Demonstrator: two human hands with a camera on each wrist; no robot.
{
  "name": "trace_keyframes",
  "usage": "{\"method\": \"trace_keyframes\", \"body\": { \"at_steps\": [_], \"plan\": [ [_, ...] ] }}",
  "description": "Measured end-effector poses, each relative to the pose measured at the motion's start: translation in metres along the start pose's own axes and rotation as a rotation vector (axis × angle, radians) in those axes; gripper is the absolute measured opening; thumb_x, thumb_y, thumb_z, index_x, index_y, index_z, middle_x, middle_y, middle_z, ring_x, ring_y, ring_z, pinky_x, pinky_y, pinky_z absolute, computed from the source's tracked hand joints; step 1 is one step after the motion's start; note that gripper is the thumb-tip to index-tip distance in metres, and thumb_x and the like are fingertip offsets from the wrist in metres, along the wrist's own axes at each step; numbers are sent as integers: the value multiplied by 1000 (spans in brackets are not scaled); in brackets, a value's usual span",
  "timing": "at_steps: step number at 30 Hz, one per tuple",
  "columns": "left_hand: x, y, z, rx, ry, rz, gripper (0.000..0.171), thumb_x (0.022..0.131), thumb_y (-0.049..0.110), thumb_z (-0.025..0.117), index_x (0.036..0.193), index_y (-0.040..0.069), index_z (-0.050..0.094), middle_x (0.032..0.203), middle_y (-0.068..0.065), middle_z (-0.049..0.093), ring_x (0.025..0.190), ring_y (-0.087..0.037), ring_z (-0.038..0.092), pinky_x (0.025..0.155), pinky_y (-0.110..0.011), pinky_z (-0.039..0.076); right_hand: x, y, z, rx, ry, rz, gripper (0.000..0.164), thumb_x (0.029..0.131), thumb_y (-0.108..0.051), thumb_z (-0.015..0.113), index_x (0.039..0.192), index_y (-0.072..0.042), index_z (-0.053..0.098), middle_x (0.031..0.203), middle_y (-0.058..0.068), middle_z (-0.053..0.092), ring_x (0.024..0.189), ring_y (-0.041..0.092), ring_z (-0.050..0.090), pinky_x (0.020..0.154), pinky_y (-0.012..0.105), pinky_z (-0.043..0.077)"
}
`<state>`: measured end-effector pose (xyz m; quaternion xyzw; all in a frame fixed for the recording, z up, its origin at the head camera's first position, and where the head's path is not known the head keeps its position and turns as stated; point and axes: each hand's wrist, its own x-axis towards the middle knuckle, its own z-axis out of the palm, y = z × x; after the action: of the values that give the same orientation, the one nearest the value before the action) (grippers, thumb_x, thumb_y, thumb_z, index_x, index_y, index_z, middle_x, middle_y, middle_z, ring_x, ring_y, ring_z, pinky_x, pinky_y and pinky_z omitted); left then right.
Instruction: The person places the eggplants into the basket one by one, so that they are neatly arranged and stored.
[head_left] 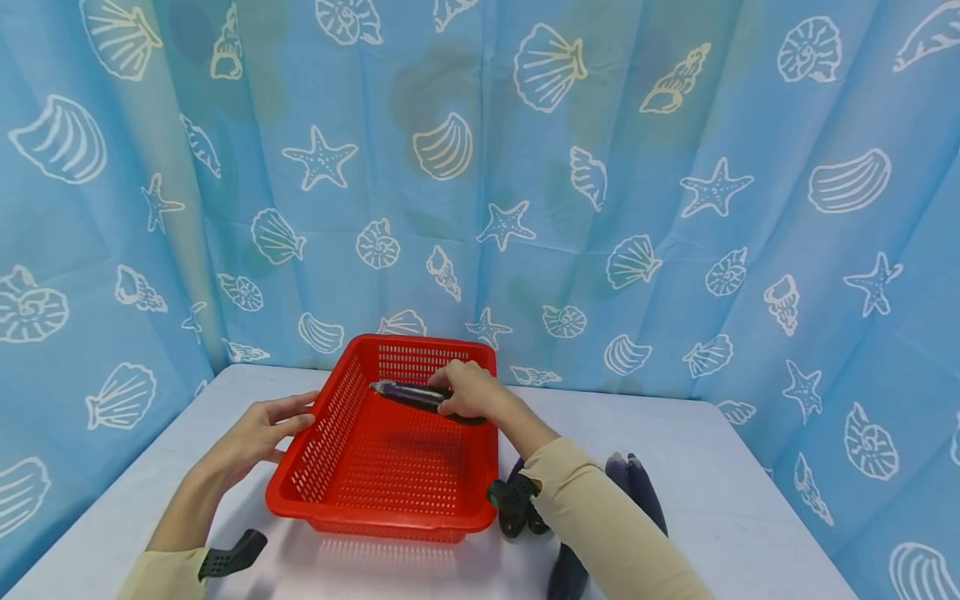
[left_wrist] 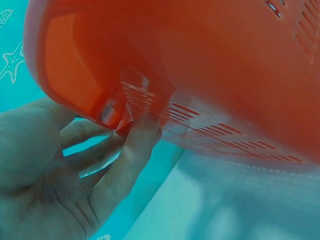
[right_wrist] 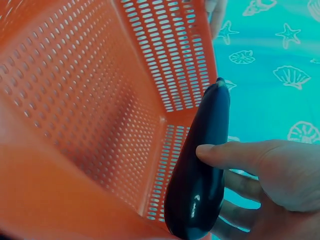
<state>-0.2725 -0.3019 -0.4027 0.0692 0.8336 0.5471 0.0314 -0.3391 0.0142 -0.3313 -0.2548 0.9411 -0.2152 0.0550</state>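
A dark purple eggplant [head_left: 408,395] lies across the upper inside of a red plastic basket [head_left: 360,515], held by my right hand [head_left: 474,390]. In the right wrist view, the thumb presses one side of the eggplant [right_wrist: 200,170] and the fingers of the hand [right_wrist: 285,175] pass behind it. Its stem end points toward the basket's left side. My left hand [head_left: 251,437] grips the basket's left rim. In the left wrist view, that hand's fingertips [left_wrist: 145,125] touch the slotted outer wall below the rim, and part of the thumb is hidden.
More eggplants [head_left: 637,492] lie on the white table [head_left: 720,500] to the right of the basket, partly covered by my right sleeve. Several dark ones [head_left: 513,523] sit close against the basket's right side. A blue shell-print curtain [head_left: 480,200] hangs behind the table.
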Motion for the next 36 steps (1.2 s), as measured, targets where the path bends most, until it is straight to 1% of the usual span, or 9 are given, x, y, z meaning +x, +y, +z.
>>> {"method": "trace_keyframes", "body": {
  "at_steps": [5,9,13,18,21,23,27,32,36],
  "plan": [
    [0,0,0,1,4,1,68,96,36,61,153,10,34,142,-25,52,111,-26,63,76,-43,62,4,1,10,-4,-21,32,38,85,-12,75,123,-11,69,118,9,70,96,22,60,96,41,52],
    [-1,-1,-1,-2,5,5,67,96,35,61,152,9,35,142,-25,52,111,-26,64,75,-44,62,8,2,15,-13,-54,36,38,85,-11,76,122,-11,70,116,8,72,96,21,62,97,40,52],
    [-2,-1,-2,-8,4,10,67,96,34,61,152,8,35,141,-26,52,110,-27,64,75,-44,62,12,0,16,-26,-96,36,36,84,-10,76,120,-9,71,115,8,72,98,19,62,97,38,53],
    [-2,-1,-2,-9,-1,9,67,96,34,61,152,8,35,141,-26,52,110,-26,65,76,-44,62,16,-2,17,-41,-137,45,32,83,-9,77,115,-9,73,108,7,73,91,18,60,94,35,54],
    [-1,0,-2,-14,-7,18,67,96,34,61,152,8,35,141,-26,52,109,-26,65,76,-44,62,16,-3,17,-66,-151,50,30,83,-10,78,112,-11,74,105,6,74,89,17,60,93,34,54],
    [-1,0,-2,-16,-10,24,66,96,34,61,152,8,35,141,-26,52,109,-27,65,75,-44,62,16,-3,17,-58,-159,61,29,83,-9,78,111,-11,74,104,6,74,88,17,60,93,34,54],
    [-1,-1,-3,-14,-5,19,66,97,34,61,152,8,35,141,-26,52,109,-27,65,75,-44,62,18,-3,20,-39,-176,78,29,82,-9,78,110,-11,74,104,6,74,89,18,61,94,35,54],
    [0,-1,-2,-10,-2,4,67,96,35,61,152,9,35,142,-25,52,111,-27,64,76,-44,62,21,-3,25,-94,-198,72,31,82,-10,79,112,-11,74,108,6,73,92,17,62,96,34,54],
    [0,-1,-2,-8,2,3,67,96,35,61,152,9,35,142,-25,52,111,-27,64,75,-44,62,23,-4,27,-104,-212,94,31,81,-10,79,112,-13,74,107,4,72,92,17,60,98,36,53]
  ]
}}
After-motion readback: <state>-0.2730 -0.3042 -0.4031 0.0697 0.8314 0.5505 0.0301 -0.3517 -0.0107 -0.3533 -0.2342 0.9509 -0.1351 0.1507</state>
